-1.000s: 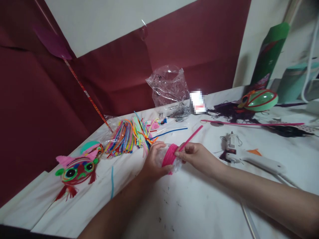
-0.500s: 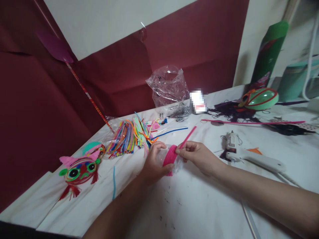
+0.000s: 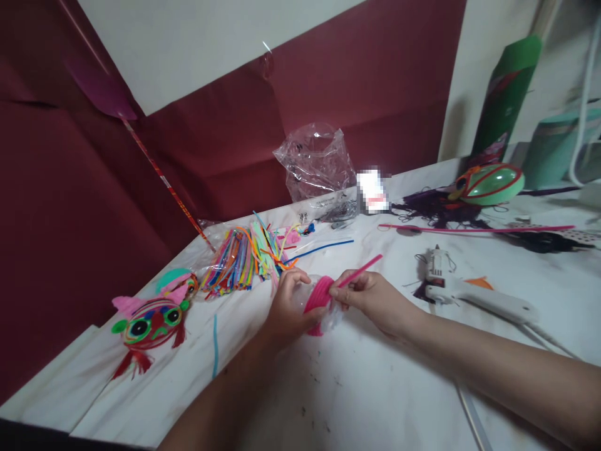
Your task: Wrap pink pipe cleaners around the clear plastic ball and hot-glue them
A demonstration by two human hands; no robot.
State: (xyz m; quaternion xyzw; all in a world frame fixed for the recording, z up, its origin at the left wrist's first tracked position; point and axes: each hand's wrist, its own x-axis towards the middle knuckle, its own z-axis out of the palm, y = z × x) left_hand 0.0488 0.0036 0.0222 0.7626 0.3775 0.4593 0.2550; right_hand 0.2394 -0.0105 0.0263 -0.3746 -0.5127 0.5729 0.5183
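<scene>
My left hand is closed around a clear plastic ball that is partly wound with pink pipe cleaner. My right hand pinches the loose end of that pink pipe cleaner, whose free tail sticks out up and to the right. Both hands hover just above the white table, near its middle.
A pile of coloured pipe cleaners lies behind my left hand. A red fish-shaped craft sits at the left, a hot glue gun at the right. A clear bag, a green ball craft and dark threads lie farther back.
The free tail of the pink pipe cleaner has swung lower and more to the right. Both hands stay on the ball, shifted only slightly.
</scene>
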